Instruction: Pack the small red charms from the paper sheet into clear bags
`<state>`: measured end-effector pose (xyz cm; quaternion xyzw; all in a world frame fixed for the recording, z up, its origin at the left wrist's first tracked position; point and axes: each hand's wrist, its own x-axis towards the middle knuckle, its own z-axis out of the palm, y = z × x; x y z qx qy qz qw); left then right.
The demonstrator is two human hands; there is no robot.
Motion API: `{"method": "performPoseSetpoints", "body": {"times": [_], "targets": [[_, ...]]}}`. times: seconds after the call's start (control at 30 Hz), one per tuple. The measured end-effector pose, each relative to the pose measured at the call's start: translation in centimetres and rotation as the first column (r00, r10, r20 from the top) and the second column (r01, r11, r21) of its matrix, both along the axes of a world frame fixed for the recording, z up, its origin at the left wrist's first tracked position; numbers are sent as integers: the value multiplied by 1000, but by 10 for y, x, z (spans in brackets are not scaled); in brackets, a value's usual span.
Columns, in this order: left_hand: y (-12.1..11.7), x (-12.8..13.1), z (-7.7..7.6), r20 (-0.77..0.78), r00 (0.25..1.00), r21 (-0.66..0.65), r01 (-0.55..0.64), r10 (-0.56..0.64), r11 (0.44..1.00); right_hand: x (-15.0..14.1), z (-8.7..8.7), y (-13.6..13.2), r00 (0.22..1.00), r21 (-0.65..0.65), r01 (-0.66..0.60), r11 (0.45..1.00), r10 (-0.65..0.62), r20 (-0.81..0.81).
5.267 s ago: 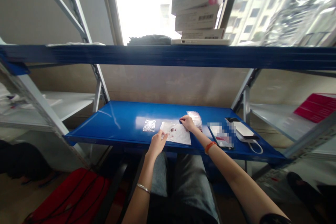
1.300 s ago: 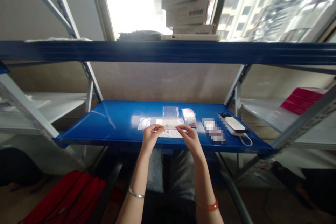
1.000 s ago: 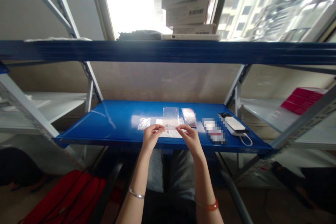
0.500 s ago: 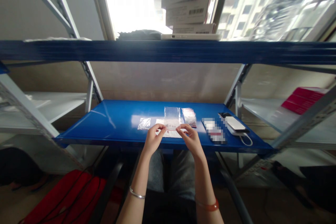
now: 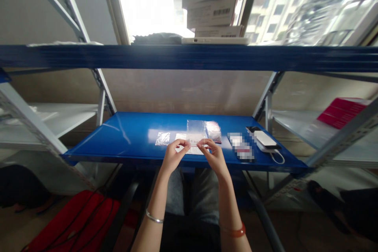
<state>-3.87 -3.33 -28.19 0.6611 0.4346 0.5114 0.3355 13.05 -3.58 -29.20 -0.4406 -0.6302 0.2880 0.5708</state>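
Note:
A clear plastic zip bag [image 5: 196, 126] lies at the front middle of the blue table, its near edge toward me. My left hand [image 5: 175, 154] pinches that edge on the left, thumb against fingers. On the right, my right hand [image 5: 214, 155] pinches the same edge, with only a small gap between the two sets of fingertips. Several small dark spots show near the pinched edge; what they are is too small to tell. Beneath the bag is a white sheet [image 5: 180, 137], partly covered by my hands.
Left of my hands is a small crinkled clear packet [image 5: 162, 138]. A stack of clear bags [image 5: 213, 132] lies to the right. Beyond it are a blurred-out phone [image 5: 240, 147] and a white power bank [image 5: 266, 140] with a cable. A blue shelf beam [image 5: 189, 57] crosses above the table.
My fingertips have come closer together along the bag's near edge. The bag's far end has shifted slightly to the right. Things lying around it look unmoved.

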Motion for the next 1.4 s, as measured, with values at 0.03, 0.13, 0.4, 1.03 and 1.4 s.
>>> {"method": "performPoseSetpoints", "body": {"times": [0.03, 0.13, 0.4, 1.03, 1.4], "targets": [[0, 0, -1, 3, 1000, -2, 0, 0, 1000, 0, 0, 0, 1000, 0, -2, 1000, 2, 2], [2, 1, -3, 12, 1000, -9, 1, -1, 1000, 0, 1, 0, 1000, 2, -11, 1000, 11, 12], [2, 1, -4, -10, 999, 43, -32, 32, 999, -3, 2, -1, 1000, 6, -18, 1000, 18, 16], [-2, 5, 0, -25, 1000, 20, -4, 5, 1000, -8, 3, -2, 996, 53, -46, 998, 42, 73], [1, 5, -7, -57, 997, 92, -52, 57, 994, -11, 1, -1, 996, 49, -40, 998, 36, 85]]}}
